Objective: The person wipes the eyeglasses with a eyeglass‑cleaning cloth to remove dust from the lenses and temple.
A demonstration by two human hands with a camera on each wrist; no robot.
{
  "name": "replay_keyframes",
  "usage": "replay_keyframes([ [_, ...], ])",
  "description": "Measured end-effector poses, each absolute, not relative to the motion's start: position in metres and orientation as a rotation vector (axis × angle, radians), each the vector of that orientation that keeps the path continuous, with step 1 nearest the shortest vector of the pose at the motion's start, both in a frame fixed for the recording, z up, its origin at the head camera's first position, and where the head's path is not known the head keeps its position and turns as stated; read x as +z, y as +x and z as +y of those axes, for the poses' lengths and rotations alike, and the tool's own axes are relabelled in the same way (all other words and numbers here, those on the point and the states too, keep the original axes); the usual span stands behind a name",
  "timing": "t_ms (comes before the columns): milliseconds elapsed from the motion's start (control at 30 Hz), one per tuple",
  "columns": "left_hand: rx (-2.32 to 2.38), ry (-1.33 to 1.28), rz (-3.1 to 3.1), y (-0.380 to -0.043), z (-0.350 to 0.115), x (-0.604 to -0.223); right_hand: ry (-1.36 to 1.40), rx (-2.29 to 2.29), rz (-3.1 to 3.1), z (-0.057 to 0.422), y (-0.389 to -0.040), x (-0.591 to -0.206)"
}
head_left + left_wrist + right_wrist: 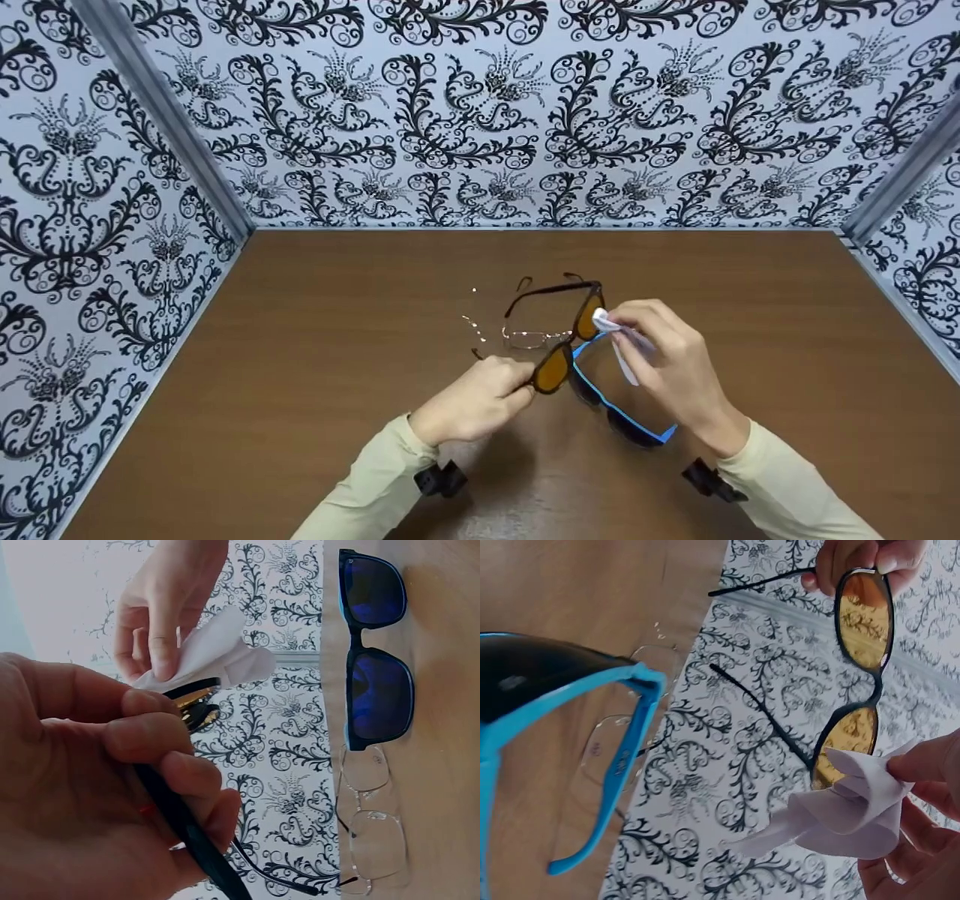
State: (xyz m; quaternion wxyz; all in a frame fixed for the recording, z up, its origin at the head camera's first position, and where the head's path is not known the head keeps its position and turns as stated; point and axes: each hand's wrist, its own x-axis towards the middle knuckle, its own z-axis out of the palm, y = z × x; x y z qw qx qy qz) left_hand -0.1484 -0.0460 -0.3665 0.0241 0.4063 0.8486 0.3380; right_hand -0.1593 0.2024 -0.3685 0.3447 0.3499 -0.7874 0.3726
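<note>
1. I am watching the left hand (pixel 472 401) pinching one end of the black-framed glasses with amber lenses (pixel 570 337), its grip clamped on the frame beside the nearer lens and holding them lifted above the brown wooden surface (pixel 300 375).
2. The right hand (pixel 667 367) is pinching a folded white cloth (pixel 609 324), its grip closed on it and pressing it against the farther amber lens.
3. Just below the right grip, blue-framed dark sunglasses (pixel 622 416) are lying on the surface; thin clear rimless glasses (pixel 536 339) are resting just beyond the left grip.
4. Risk, as I judge it: the left pinch is holding one end only, so hard pressing could twist the frame or let it drop onto the pairs beneath.
5. I am finding no readable brand or writing.
</note>
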Motion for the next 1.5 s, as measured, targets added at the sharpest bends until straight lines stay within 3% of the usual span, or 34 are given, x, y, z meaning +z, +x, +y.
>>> replay_keyframes([
  [400, 0.731, 1.356, 2.756, -0.144, -0.035, -0.367, 0.953, 0.692, -2.058, 0.159, -0.142, -0.37],
  [667, 0.859, 1.355, 2.793, -0.144, -0.033, -0.365, 0.97, 0.62, -2.02, 0.143, -0.13, -0.369],
  [1000, 0.82, 1.332, 2.799, -0.143, -0.032, -0.362, 0.903, 0.472, -2.076, 0.167, -0.156, -0.357],
  [1500, 0.878, 1.406, 2.685, -0.141, -0.036, -0.364, 0.699, 0.636, -2.117, 0.21, -0.191, -0.355],
])
